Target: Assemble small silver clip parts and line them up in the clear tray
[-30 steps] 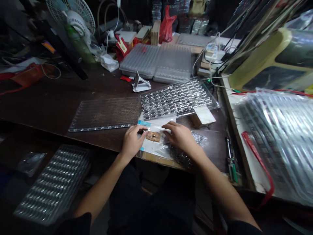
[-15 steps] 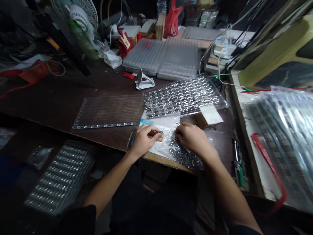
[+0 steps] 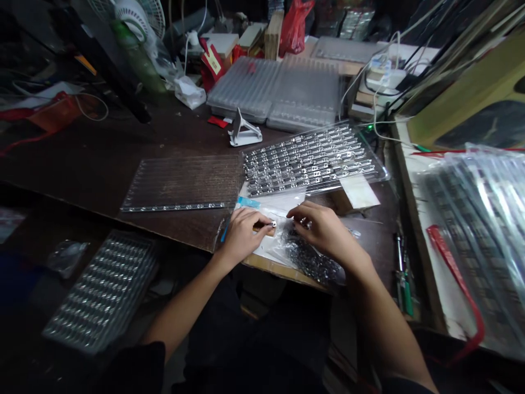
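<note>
The left fingers [image 3: 258, 216] pinch a small part [image 3: 273, 224] (its end shiny).

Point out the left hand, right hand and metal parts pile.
Left hand [image 3: 243, 232]: head view, back of hand.
Right hand [image 3: 325, 227]: head view, middle of hand.
Metal parts pile [image 3: 312, 259]: head view, middle of pile.

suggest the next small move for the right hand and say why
Probably have the right hand pinch up something from the pile: the left hand holds a small metal part by the brown block, and the right hand is at the pile, fingers curled. Whether it holds anything already is too small to tell.
</note>
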The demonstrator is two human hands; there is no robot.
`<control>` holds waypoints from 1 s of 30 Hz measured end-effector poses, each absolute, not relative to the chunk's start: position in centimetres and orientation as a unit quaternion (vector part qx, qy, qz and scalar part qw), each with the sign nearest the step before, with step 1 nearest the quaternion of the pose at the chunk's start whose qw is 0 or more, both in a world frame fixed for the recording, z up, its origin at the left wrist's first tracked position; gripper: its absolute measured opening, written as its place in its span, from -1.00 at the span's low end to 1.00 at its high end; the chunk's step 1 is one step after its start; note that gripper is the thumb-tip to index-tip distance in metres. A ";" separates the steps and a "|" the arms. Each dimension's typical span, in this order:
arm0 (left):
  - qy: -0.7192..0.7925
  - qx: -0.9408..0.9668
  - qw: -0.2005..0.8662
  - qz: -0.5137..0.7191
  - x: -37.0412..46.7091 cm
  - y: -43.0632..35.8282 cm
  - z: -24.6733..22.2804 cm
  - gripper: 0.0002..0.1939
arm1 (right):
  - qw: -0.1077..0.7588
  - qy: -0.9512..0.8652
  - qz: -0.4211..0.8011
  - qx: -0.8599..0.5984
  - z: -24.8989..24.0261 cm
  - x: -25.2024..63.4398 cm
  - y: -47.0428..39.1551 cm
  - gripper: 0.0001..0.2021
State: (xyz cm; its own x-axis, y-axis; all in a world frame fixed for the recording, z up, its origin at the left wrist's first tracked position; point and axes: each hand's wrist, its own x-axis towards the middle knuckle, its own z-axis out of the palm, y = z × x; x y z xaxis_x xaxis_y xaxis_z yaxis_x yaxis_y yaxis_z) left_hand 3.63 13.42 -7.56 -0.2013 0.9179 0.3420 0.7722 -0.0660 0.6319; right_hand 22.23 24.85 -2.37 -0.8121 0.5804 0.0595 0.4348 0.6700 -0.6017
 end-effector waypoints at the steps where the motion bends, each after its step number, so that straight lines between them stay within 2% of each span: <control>1: 0.678 0.622 0.098 0.379 3.6 13.4 -7.6 -0.95 | 0.139 -0.903 0.305 -0.268 -2.5 22.0 24.8 -0.74; 7: 0.654 0.597 0.113 0.451 3.5 13.2 -7.9 -0.99 | 0.130 -0.907 0.301 -0.266 -3.5 20.8 24.3 -0.66; 11: 0.650 0.545 0.093 0.521 3.1 12.1 -7.2 -0.97 | 0.090 -0.916 0.251 -0.301 -3.5 20.1 23.9 -0.75; 17: 0.691 0.539 -0.019 0.482 -0.8 9.8 -6.1 -0.95 | 0.053 -0.941 0.215 -0.255 -3.9 18.7 22.8 -0.74; 20: 0.716 0.527 -0.053 0.455 -3.1 9.7 -6.0 -0.94 | 0.038 -0.944 0.162 -0.287 -4.4 17.9 22.3 -0.68; 25: 0.734 0.538 -0.067 0.410 -4.5 10.7 -6.2 -0.93 | 0.027 -0.960 0.073 -0.269 -5.1 17.1 22.2 -0.65; 30: 0.743 0.537 -0.055 0.396 -4.6 11.1 -6.9 -0.92 | 0.014 -0.953 0.088 -0.290 -4.9 17.2 22.4 -0.71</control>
State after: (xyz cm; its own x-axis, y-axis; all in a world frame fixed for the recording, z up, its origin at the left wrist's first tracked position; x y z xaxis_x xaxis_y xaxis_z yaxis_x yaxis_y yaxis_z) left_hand -4.60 11.09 -6.93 -0.4177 0.7536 0.5075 0.8414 0.1100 0.5292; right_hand 17.16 22.35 -4.90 -0.8312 0.5555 -0.0248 0.5506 0.8159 -0.1765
